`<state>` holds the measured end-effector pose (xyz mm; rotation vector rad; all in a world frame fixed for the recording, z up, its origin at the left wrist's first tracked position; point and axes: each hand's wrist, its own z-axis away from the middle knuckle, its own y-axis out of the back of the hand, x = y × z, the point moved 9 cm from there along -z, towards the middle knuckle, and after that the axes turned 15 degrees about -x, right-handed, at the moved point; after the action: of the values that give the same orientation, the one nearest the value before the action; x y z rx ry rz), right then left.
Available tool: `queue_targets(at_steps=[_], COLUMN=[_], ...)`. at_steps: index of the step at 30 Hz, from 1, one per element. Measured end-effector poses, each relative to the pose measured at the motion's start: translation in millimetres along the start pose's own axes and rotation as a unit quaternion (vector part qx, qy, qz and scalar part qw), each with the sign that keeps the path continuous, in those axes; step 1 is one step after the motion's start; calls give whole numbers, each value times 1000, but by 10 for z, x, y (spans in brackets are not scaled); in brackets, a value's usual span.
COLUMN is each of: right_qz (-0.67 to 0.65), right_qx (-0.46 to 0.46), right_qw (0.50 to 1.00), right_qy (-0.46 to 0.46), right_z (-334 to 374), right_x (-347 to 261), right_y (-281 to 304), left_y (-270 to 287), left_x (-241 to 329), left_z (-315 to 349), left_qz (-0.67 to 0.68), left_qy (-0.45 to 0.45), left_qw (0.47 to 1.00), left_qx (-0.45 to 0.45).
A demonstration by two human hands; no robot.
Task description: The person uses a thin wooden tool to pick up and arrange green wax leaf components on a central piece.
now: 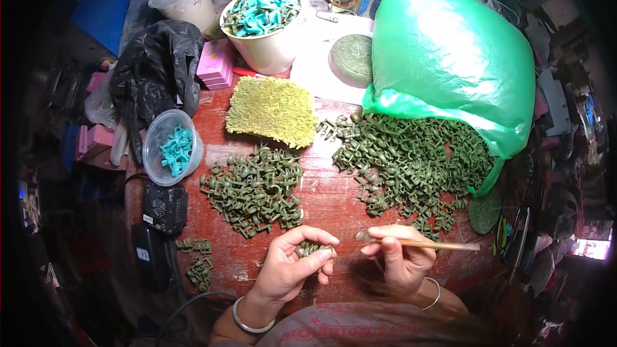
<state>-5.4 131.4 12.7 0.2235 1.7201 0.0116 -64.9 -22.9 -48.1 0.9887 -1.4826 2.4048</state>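
Desk: I need the lines for the hands at the red worktable (324,196), as my remote feed shows them. What does the left hold?

Operator: The left hand (289,270), a pale bangle on its wrist, curls its fingers and thumb around small green parts (310,249) near the table's front edge. I cannot tell how many are in the grip.

Desk: And the right?

Operator: The right hand (408,260) pinches a slim brown tool (450,245) between thumb and fingers. Its handle points right; its pale tip faces the left hand, a gap showing between them. From my view, I cannot tell the tip's shape.

Desk: Where do the other parts lie?

Operator: I see a large green heap (411,160) beyond the right hand, against a bulging green bag (456,58); a smaller green heap (254,189) beyond the left hand; and a little green cluster (200,268) farther left.

Desk: Anything for the surroundings?

Operator: A yellow sponge (271,109) sits just behind the smaller heap. To its left, a tilted clear tub (153,154) holds turquoise pieces (177,151). Behind the sponge, I have a white bucket (267,54) filled with turquoise and dark green pieces, with pink blocks (215,61) stacked beside it.
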Motion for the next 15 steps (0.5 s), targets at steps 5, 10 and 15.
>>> queue_targets(at_steps=[5,10,15], right_qz=[141,253,295], right_qx=[-34,-120,-148], right_qw=[989,958,941], right_qy=[-35,68,77], right_z=[-307,-660,-811], right_x=[-93,-129,-44], right_y=[-130,-568,-813], left_y=[13,52,224], left_x=[102,251,328], left_z=[45,158,230], left_qz=[68,137,111], left_qy=[-73,-115,-152], left_qw=[993,981,981], left_qx=[-55,-78,-44])
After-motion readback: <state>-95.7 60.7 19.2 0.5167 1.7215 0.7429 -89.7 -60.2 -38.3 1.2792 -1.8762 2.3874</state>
